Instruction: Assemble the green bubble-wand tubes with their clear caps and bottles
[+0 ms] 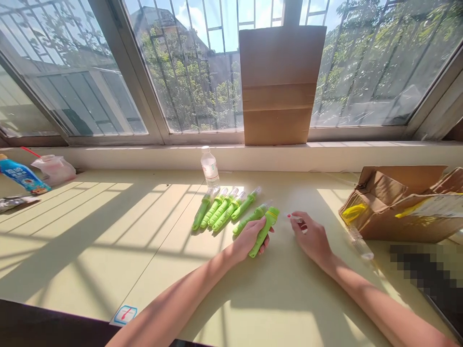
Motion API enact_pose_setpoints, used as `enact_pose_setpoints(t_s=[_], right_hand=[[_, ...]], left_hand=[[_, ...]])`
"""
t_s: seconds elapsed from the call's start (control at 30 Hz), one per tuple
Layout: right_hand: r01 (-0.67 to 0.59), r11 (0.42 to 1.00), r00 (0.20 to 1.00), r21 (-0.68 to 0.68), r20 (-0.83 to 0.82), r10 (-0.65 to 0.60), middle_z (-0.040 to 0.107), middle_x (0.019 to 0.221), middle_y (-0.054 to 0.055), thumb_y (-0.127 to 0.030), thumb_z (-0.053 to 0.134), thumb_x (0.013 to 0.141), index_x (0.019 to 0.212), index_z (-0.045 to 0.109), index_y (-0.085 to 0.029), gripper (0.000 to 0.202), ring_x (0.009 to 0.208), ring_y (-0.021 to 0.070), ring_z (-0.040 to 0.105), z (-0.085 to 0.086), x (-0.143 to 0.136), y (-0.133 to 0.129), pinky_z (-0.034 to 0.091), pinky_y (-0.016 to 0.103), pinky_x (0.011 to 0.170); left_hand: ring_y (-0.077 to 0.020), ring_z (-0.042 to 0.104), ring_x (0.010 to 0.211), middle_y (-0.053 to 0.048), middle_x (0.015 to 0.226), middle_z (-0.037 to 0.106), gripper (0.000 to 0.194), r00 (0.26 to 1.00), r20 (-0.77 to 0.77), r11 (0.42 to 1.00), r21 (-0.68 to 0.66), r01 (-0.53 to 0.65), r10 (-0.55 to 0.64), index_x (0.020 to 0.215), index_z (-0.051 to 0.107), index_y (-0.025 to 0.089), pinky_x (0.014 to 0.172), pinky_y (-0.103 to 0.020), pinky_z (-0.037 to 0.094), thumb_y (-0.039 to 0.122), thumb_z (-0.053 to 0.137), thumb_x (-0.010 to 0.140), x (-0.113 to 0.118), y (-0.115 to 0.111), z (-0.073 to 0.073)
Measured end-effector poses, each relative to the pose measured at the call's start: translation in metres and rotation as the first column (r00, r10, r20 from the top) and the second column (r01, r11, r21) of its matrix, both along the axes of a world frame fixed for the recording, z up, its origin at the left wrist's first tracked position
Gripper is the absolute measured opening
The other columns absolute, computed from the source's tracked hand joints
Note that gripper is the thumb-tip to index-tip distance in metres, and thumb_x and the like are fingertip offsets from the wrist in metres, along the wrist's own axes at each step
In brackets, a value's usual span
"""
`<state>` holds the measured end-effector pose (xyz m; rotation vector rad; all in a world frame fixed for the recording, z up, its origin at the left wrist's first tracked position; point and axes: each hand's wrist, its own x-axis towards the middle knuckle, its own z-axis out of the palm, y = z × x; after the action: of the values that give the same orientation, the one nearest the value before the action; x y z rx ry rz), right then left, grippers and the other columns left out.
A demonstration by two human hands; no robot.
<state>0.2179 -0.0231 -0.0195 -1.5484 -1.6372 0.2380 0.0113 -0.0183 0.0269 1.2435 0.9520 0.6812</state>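
Observation:
My left hand [251,237] is closed around a green ribbed plastic handle [265,232], its wider ridged end pointing up and away. To the right, my right hand [310,236] pinches a small clear piece [297,220] with a red tip, apart from the handle. Just beyond my left hand lies another green handle [249,219] with a clear end. Several more green handles [226,214] with clear tips lie side by side on the pale table [144,270], left of that one.
A water bottle [210,168] stands behind the green handles. On the right are an open cardboard box [401,207] with yellow pieces and a clear tube [360,243] beside it. At far left lie a blue pouch [23,174] and a plastic bag [56,168]. Cardboard [280,86] leans against the window.

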Motion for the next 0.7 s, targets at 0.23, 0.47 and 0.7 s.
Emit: enact_pose_setpoints(t_s=[0.23,0.47,0.7], right_hand=[[0.002,0.997,0.827,0.075,-0.561,0.040,0.056,0.058,-0.003,-0.053,0.048,0.086,0.096,0.054,-0.022,0.034,0.051,0.0134,0.055,0.016,0.008,-0.004,0.047,0.026,0.052],[-0.292,0.956,0.727,0.013,-0.646,0.231,0.053,0.054,-0.004,-0.055,0.048,0.086,0.090,0.053,-0.022,0.034,0.046,0.0126,0.053,0.009,-0.005,-0.013,0.045,0.025,0.048],[-0.370,0.926,0.782,-0.072,-0.563,0.269,0.058,0.054,-0.003,-0.055,0.050,0.085,0.090,0.055,-0.022,0.034,0.049,0.0142,0.057,0.012,-0.007,-0.018,0.047,0.026,0.051]], left_hand=[[-0.0121,0.040,0.047,0.000,0.055,0.045,0.040,0.959,-0.269,0.881,0.471,0.051,0.089,0.066,0.051,0.021,0.047,-0.026,0.026,0.055,0.043,0.086,0.000,-0.006,-0.006],[-0.0193,0.048,0.061,-0.005,0.065,0.050,0.029,0.905,-0.401,0.694,0.692,0.197,0.143,0.072,0.058,0.023,0.058,-0.028,0.029,0.047,0.050,0.085,-0.008,-0.008,-0.010],[-0.0190,0.048,0.065,-0.006,0.074,0.056,0.027,0.864,-0.470,0.629,0.731,0.265,0.182,0.086,0.061,0.023,0.060,-0.027,0.030,0.045,0.045,0.088,-0.009,-0.008,-0.016]])
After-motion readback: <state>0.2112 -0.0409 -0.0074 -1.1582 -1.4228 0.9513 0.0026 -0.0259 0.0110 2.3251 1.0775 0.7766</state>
